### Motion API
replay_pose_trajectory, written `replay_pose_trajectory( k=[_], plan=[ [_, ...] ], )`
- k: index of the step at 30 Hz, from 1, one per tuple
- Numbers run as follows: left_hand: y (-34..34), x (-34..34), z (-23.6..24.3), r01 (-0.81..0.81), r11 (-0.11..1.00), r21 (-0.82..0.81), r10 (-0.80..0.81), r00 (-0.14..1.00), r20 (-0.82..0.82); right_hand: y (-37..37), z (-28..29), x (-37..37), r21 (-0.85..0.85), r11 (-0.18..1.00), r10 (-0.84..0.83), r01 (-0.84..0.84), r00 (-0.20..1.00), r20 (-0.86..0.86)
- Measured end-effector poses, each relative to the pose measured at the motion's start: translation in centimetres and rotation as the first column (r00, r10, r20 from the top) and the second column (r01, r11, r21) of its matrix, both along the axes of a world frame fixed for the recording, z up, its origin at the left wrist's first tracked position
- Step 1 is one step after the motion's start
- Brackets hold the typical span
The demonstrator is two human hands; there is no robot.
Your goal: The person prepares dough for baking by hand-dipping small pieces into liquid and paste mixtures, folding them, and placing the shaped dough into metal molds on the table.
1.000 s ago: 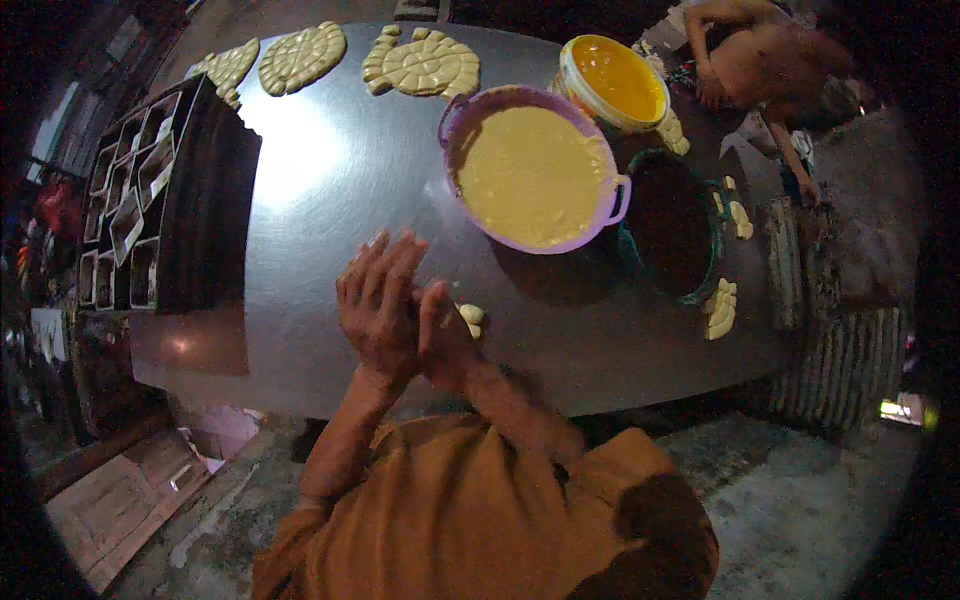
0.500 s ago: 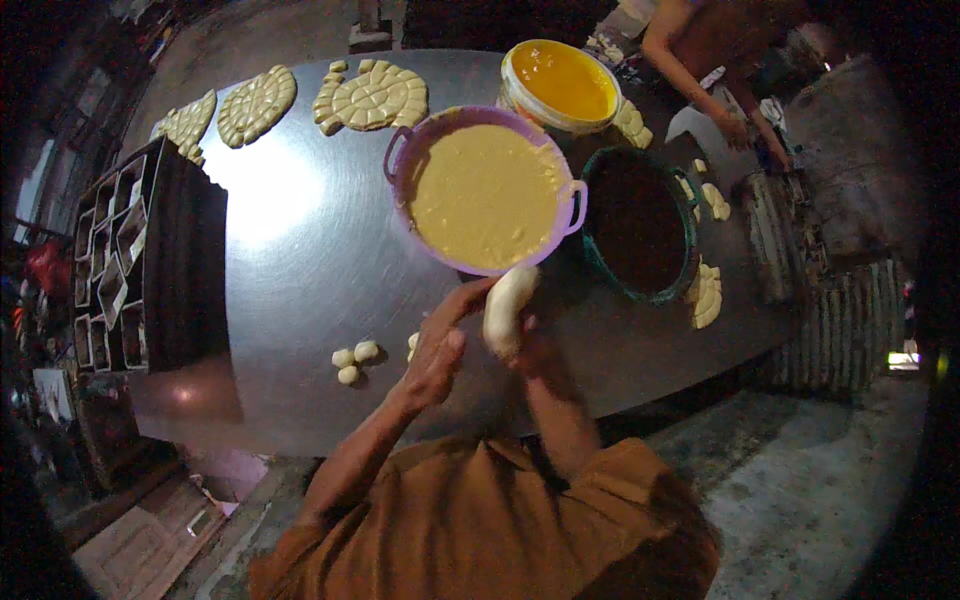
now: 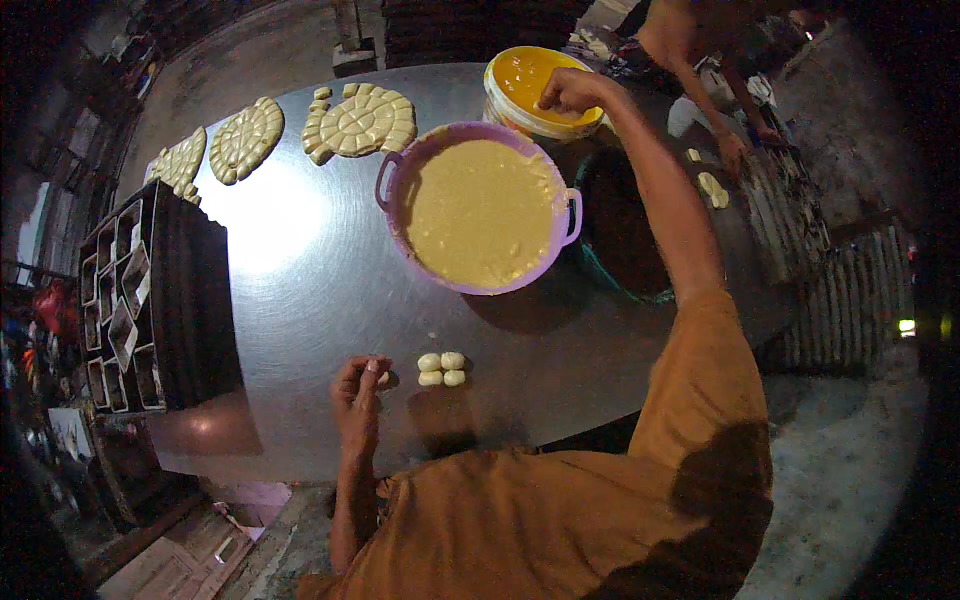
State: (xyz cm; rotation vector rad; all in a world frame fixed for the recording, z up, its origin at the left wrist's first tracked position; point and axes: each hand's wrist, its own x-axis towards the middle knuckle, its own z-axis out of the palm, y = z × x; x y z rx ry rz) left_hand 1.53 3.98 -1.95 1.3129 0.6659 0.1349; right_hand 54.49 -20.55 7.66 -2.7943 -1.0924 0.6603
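Observation:
My left hand (image 3: 358, 392) is low over the table with its fingers curled and the thumb pressed to them. Part of a small pale dough ball (image 3: 386, 379) shows beside the fingers; whether they grip anything is hidden. Just right of it, several dough balls (image 3: 441, 369) sit in a tight block. My right arm stretches far forward, and my right hand (image 3: 576, 92) is bent over the white bucket (image 3: 492, 102) of yellow-orange liquid (image 3: 528, 75), fingers curled in at its inner side. What those fingers hold does not show.
A purple two-handled basin (image 3: 396, 232) of pale yellow batter stands mid-table; a dark green-rimmed tub (image 3: 622, 287) is partly behind my right arm. Rounds of dough pieces (image 3: 360, 122) line the far left, stacked metal moulds (image 3: 125, 300) the left edge. Another person's hand (image 3: 733, 152) is at far right.
Both hands were together at a whitish dough piece near the basin; it no longer shows between them. My right hand has gone forward to the bucket, my left down and leftward.

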Motion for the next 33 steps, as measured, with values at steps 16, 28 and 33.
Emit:
replay_pose_trajectory(
  k=[16,28,33],
  plan=[
    [-0.5,-0.3,-1.3,-0.012,0.995,-0.102,0.017,0.999,0.048,-2.0,3.2,-3.4,0.438,0.821,-0.122,0.367,0.862,-0.492],
    [-5.7,3.7,5.4,0.222,0.671,-0.707,-0.065,0.968,0.243,4.6,-0.7,-37.0,0.501,0.293,0.444,0.814,0.348,-0.826],
    [-5.5,1.1,3.9,0.155,0.64,-0.753,0.056,0.968,0.247,5.5,-3.8,-40.6,0.5,0.231,0.485,0.835,0.347,-0.803]
  ],
)
